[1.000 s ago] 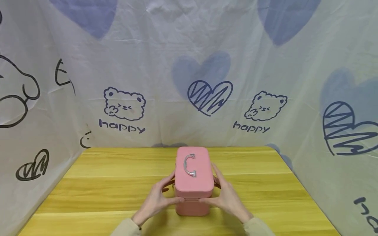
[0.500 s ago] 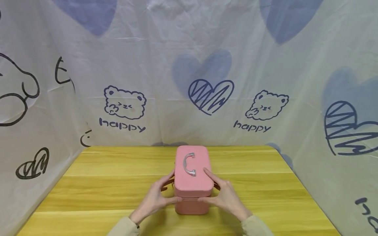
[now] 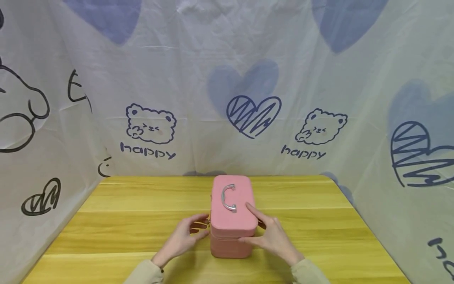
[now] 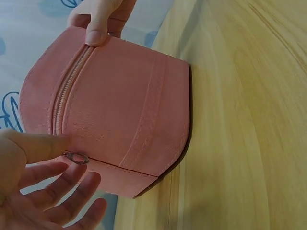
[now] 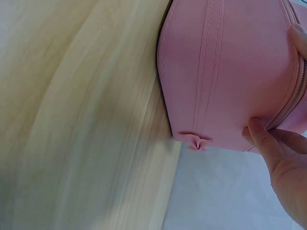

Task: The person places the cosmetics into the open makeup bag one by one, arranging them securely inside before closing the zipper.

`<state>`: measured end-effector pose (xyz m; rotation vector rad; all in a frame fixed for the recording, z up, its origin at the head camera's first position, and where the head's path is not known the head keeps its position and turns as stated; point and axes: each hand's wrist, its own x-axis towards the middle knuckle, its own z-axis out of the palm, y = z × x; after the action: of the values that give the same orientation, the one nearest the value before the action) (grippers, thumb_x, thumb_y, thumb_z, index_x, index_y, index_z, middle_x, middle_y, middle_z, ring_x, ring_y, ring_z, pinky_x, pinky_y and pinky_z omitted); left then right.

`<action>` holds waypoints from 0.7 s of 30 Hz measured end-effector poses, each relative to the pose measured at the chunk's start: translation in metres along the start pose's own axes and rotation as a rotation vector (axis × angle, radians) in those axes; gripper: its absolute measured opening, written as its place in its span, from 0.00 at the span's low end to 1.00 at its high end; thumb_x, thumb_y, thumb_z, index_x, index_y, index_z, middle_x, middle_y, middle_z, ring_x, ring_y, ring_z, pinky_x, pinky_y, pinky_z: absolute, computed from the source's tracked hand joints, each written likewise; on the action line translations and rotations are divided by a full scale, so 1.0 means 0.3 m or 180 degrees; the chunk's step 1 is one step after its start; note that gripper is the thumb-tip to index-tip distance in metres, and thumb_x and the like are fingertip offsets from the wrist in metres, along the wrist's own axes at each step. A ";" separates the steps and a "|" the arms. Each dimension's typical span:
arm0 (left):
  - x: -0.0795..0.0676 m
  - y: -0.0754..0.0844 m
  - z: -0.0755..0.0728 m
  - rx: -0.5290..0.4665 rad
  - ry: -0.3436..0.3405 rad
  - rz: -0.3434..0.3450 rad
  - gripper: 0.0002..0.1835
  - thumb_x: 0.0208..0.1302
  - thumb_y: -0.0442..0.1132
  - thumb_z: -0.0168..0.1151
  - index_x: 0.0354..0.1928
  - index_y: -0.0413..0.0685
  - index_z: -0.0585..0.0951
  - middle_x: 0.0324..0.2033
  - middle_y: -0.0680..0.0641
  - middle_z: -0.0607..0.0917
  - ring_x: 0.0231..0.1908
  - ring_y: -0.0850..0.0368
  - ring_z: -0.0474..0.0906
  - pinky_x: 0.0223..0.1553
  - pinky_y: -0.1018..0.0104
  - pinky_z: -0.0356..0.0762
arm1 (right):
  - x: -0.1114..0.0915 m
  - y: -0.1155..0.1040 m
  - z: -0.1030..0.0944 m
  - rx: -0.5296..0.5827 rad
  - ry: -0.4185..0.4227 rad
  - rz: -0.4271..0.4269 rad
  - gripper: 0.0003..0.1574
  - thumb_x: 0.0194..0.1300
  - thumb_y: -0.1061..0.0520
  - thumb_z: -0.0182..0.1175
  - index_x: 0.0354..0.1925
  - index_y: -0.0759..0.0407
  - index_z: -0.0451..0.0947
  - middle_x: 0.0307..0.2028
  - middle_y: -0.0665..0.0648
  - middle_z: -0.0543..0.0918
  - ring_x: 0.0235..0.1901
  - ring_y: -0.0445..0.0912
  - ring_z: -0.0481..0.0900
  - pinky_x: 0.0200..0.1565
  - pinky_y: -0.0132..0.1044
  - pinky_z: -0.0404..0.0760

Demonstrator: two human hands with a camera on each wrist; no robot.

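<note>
A pink zippered cosmetic case point(image 3: 234, 219) stands upright on the table, its lid down and a curved silver handle point(image 3: 223, 198) on top. My right hand point(image 3: 272, 236) grips its near right corner, index finger over the lid and thumb on the front by the zipper point(image 4: 67, 91). Beside the left side, my left hand point(image 3: 183, 238) has relaxed, slightly bent fingers spread around the metal zipper pull point(image 4: 76, 158). In the left wrist view the fingertips lie right at that pull. The right wrist view shows a small pink bow point(image 5: 197, 142) low on the case's right side.
The wood-grain table point(image 3: 117, 221) extends on both sides of the case. Behind it and along the sides hangs a white cloth point(image 3: 198, 134) printed with hearts and bears.
My left hand has come off the case's front left corner and drawn back leftward to the zipper pull. My right index finger has moved from the side onto the lid.
</note>
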<state>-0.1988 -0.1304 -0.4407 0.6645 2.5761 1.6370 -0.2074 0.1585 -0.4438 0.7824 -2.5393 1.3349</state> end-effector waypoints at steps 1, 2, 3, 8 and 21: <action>0.002 0.000 0.003 0.0006 0.0042 -0.0033 0.25 0.67 0.34 0.64 0.61 0.26 0.74 0.52 0.30 0.83 0.49 0.38 0.84 0.52 0.52 0.84 | -0.001 0.001 0.000 -0.0007 0.0001 -0.0007 0.61 0.46 0.46 0.81 0.74 0.57 0.65 0.64 0.66 0.78 0.62 0.56 0.80 0.58 0.44 0.82; 0.003 0.000 0.006 0.0025 0.0084 -0.0069 0.24 0.67 0.34 0.64 0.60 0.26 0.76 0.50 0.32 0.84 0.47 0.40 0.85 0.50 0.56 0.85 | -0.002 0.001 -0.001 -0.0006 -0.0002 -0.0014 0.61 0.46 0.46 0.81 0.74 0.57 0.65 0.64 0.66 0.78 0.62 0.56 0.80 0.58 0.44 0.82; 0.005 0.001 0.009 0.0051 0.0124 -0.0102 0.22 0.67 0.34 0.65 0.59 0.28 0.77 0.48 0.34 0.86 0.46 0.43 0.86 0.49 0.59 0.85 | -0.002 0.002 -0.001 -0.0010 -0.0004 -0.0021 0.61 0.46 0.45 0.81 0.74 0.57 0.65 0.64 0.66 0.78 0.62 0.56 0.80 0.58 0.44 0.82; 0.015 0.003 0.017 0.0214 0.0267 -0.0148 0.18 0.65 0.35 0.67 0.54 0.33 0.83 0.40 0.42 0.88 0.40 0.52 0.86 0.45 0.69 0.83 | -0.003 0.003 -0.002 -0.0037 0.0007 -0.0030 0.61 0.47 0.44 0.81 0.74 0.56 0.65 0.64 0.66 0.78 0.62 0.56 0.80 0.58 0.44 0.82; 0.025 0.016 0.018 0.0425 0.0330 -0.0245 0.11 0.68 0.40 0.66 0.45 0.41 0.88 0.40 0.42 0.91 0.36 0.56 0.87 0.39 0.71 0.83 | -0.003 0.003 -0.001 -0.0012 -0.0011 -0.0070 0.61 0.47 0.47 0.81 0.74 0.59 0.64 0.64 0.67 0.78 0.62 0.57 0.80 0.58 0.44 0.82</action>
<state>-0.2027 -0.1214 -0.4372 0.4913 2.7657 1.5270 -0.2072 0.1594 -0.4447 0.8103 -2.5275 1.3228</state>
